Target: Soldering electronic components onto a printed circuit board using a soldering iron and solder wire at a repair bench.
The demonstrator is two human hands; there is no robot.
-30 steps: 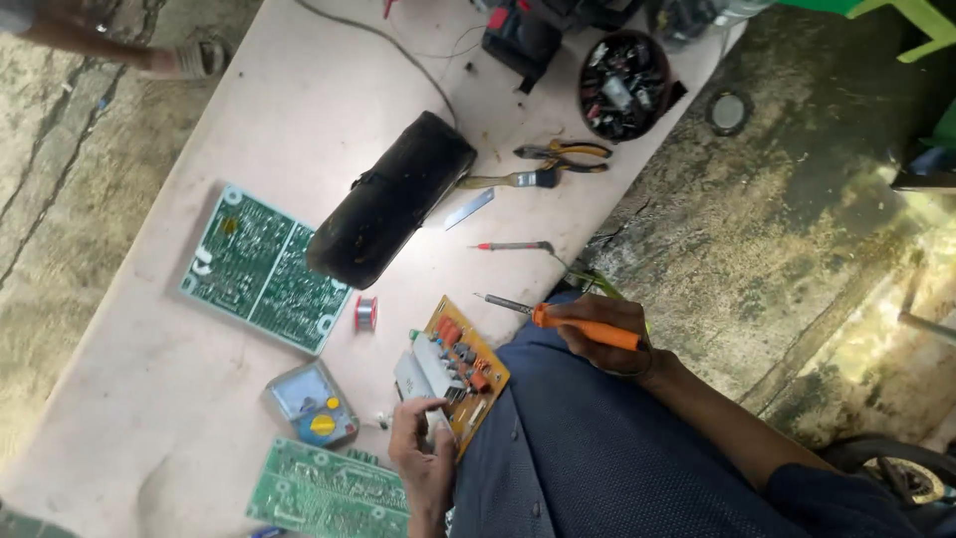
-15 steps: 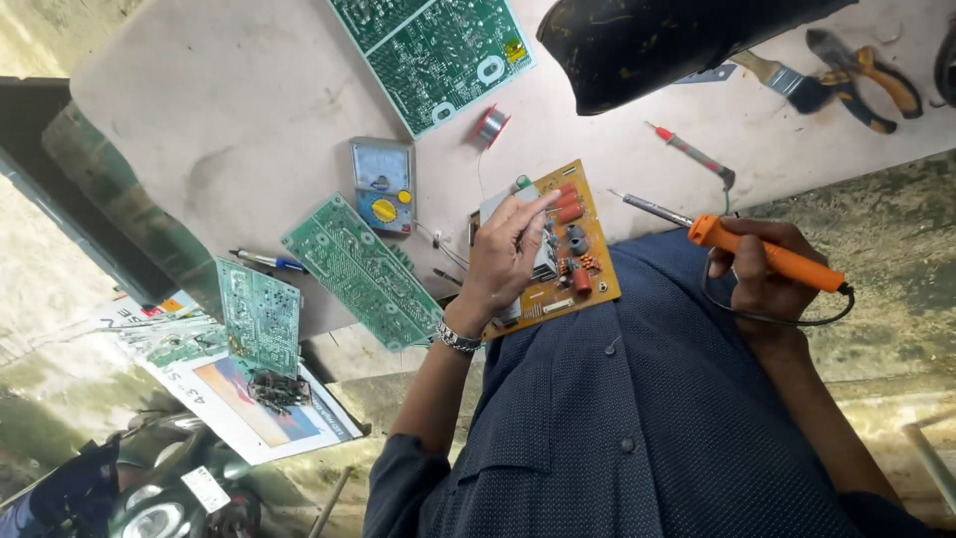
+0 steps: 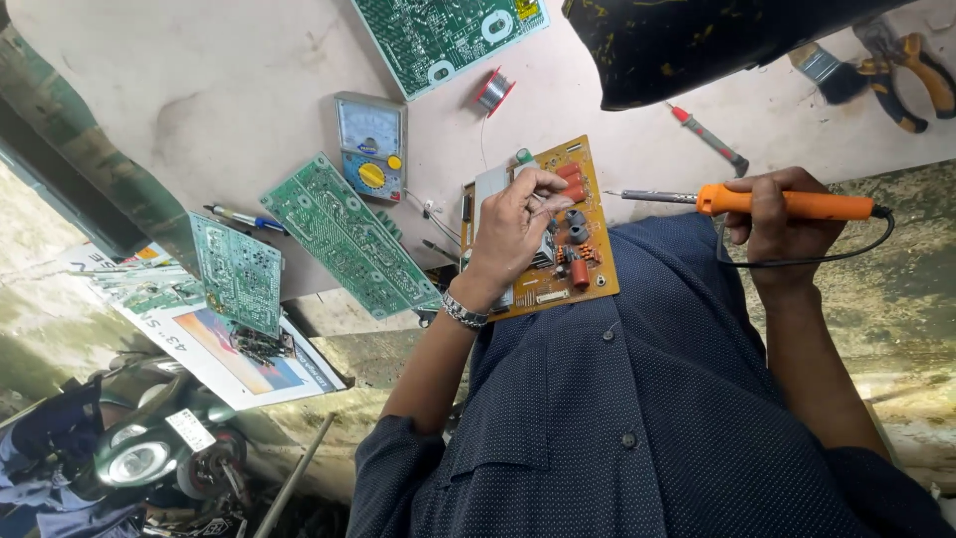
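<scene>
The right hand (image 3: 787, 214) is clamped on an orange soldering iron (image 3: 757, 202), whose long axis points straight at the orange circuit board (image 3: 588, 264) just beyond its tip. The left hand (image 3: 513, 229) rests on that board at the desk (image 3: 199, 90) edge, fingers pinched together over its parts.

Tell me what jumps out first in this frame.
The orange-handled soldering iron in the right hand, tip aimed at the orange circuit board at the table edge. The left hand rests on that board, fingers pinching something too small to tell. Green boards and a grey meter lie further along the table, beyond the left hand.
</scene>
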